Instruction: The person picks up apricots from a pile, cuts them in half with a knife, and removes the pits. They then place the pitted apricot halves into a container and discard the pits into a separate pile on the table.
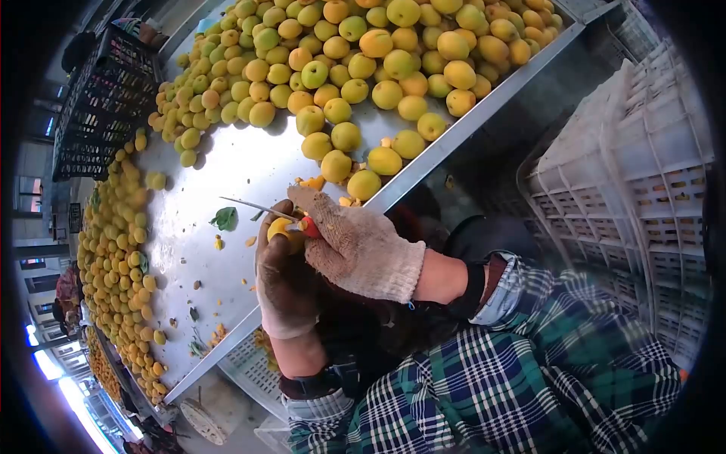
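My left hand (286,291), in a stained brown glove, is closed around a yellow apricot (285,233) near the table's edge. In a dirty pale knit glove, my right hand (355,242) grips a thin-bladed knife (253,205) by its red handle. The blade crosses over the apricot and points left, with my right thumb stretched along above it. Cut orange apricot pieces (311,182) lie on the metal just past my hands. Whole apricots (364,185) rest close beyond my right hand.
A big heap of apricots (378,43) covers the far part of the metal table (215,163); another pile (113,250) runs down the left. Green leaves (224,219) and scraps lie between. White crates (620,174) are stacked at right, a black crate (102,102) at upper left, another crate (249,367) below the edge.
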{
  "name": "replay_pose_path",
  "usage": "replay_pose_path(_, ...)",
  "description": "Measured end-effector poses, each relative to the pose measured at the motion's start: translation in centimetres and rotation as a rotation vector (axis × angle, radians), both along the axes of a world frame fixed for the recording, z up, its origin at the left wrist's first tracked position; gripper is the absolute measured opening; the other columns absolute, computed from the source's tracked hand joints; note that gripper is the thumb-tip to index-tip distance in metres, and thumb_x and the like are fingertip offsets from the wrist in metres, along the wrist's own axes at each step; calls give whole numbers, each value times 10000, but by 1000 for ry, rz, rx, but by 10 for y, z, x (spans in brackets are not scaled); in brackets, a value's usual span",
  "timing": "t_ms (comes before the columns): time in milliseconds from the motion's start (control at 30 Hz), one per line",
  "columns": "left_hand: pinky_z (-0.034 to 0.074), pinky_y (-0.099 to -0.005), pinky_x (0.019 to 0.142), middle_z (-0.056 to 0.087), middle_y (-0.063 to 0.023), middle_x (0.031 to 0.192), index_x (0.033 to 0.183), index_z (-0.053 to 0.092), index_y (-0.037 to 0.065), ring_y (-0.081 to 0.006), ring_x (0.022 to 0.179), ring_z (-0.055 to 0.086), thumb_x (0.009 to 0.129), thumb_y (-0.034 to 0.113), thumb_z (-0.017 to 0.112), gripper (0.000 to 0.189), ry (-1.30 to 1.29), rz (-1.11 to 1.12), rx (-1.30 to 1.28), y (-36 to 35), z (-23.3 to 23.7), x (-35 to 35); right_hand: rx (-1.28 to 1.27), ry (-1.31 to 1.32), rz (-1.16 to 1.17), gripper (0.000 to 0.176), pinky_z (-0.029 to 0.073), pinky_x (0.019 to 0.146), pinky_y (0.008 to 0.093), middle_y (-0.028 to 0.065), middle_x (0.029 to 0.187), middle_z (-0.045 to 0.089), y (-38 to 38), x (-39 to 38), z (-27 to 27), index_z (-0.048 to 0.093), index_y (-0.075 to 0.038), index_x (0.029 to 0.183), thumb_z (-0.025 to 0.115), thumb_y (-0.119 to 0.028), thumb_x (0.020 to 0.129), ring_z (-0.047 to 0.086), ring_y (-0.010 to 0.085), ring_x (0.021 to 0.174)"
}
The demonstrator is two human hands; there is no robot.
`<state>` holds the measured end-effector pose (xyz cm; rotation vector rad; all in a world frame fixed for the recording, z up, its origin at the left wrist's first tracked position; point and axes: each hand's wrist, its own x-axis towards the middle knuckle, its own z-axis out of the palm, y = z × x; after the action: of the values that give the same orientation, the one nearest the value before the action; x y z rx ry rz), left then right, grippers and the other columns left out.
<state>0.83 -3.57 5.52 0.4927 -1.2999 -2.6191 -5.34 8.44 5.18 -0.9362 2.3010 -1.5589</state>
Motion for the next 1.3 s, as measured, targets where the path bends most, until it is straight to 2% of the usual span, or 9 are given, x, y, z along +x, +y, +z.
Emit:
replay_pose_path(167, 429, -345, 928, 571, -120, 1076, 1165, 519, -16, -207, 1013, 550, 964, 471, 453, 531, -69, 128, -256, 2, -7, -1, 114, 1, 5, 566, 514, 700, 480, 219, 1047, 623, 1, 0, 7, 341, -51, 1348, 545, -214, 845, 634, 393, 847)
replay_pose_path(367, 462, -308, 783, 589, -87, 949, 1046, 580, -5, -165, 857, 559, 985, 526, 367, 576, -106, 296, -902, 4, -11, 2, 118, 122, -76, 606, 516, 618, 448, 198, 946, 636, -6, 12, -5, 348, -69, 1377, 569, -183, 825, 636, 374, 745)
replay_pose_path(667, 460, -286, 729, 593, -61, 833, 934, 574, -8, -157, 759, 562, 978, 518, 412, 552, -73, 361, -1009, 2, -19, 0, -16, -222, 27, 400, 500, 757, 478, 210, 922, 633, -15, 17, -21, 419, -15, 1191, 517, -209, 855, 614, 420, 891)
replay_pose_path(767, 466, -276, 719, 600, -60, 842, 934, 584, 21, -153, 754, 568, 970, 533, 415, 541, -77, 305, -1025, -8, -21, 0, -131, -413, 117, 336, 485, 787, 487, 212, 902, 630, -23, 18, -38, 452, -7, 1127, 499, -193, 852, 596, 442, 894)
replay_pose_path(833, 469, -273, 712, 604, -67, 848, 946, 585, 25, -148, 759, 568, 975, 539, 392, 549, -128, 256, -642, -12, -16, 2, -109, -473, 173, 345, 485, 787, 477, 213, 880, 621, -18, 13, -24, 472, -10, 1130, 513, -186, 836, 602, 421, 871)
replay_pose_path(967, 490, -298, 745, 619, -57, 869, 971, 596, 50, -154, 788, 586, 974, 559, 361, 561, -50, 208, -163, -23, -20, 5, 39, -1239, 383, 417, 500, 788, 419, 184, 818, 584, 2, -2, 26, 453, 1, 1212, 535, -186, 848, 616, 354, 863)
replay_pose_path(1133, 470, -257, 716, 594, -48, 888, 995, 581, 58, -137, 772, 559, 952, 627, 319, 628, -101, 379, -107, 2, -11, -10, -169, -269, 76, 536, 502, 764, 483, 248, 903, 627, -9, 16, -7, 369, -8, 1295, 469, -387, 930, 618, 429, 827)
replay_pose_path(1233, 451, -272, 714, 587, -57, 917, 1043, 573, 47, -142, 778, 540, 948, 634, 333, 641, -40, 351, -59, -10, -27, -7, 124, -315, 64, 693, 492, 753, 494, 258, 935, 628, 6, 17, 5, 217, -45, 1446, 505, -412, 934, 599, 458, 905)
replay_pose_path(1300, 451, -278, 712, 585, -57, 916, 1060, 567, 44, -147, 773, 536, 945, 637, 340, 646, -20, 345, -37, -10, -27, -8, 212, -213, 51, 651, 502, 671, 501, 251, 882, 639, 7, 18, 6, 260, -7, 1391, 450, -440, 945, 625, 434, 801)
